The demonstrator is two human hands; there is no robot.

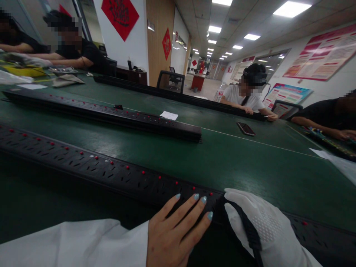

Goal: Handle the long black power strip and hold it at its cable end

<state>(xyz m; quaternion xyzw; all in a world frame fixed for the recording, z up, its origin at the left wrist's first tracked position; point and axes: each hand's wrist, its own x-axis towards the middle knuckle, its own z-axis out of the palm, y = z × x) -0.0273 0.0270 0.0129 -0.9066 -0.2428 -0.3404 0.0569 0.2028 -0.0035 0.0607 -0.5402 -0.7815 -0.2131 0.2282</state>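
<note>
A long black power strip (83, 163) with a row of red buttons or lights and slotted sockets runs across the table in front of me. My left hand (178, 231), bare with light blue nails, rests on it with the fingers stretched out. Just to the right, my right hand (264, 222) in a white dotted glove is closed around a black plug (241, 213). From the plug a thick black cable (254, 243) runs down under the palm. The plug's front end is against the strip; whether its pins sit in a socket is hidden.
A second black power strip (111, 113) and a third long black bar (178, 97) lie farther back on the green table (222, 159). Near them are a white paper slip (169, 115) and a phone (246, 128). Several people sit around the table, some handling items.
</note>
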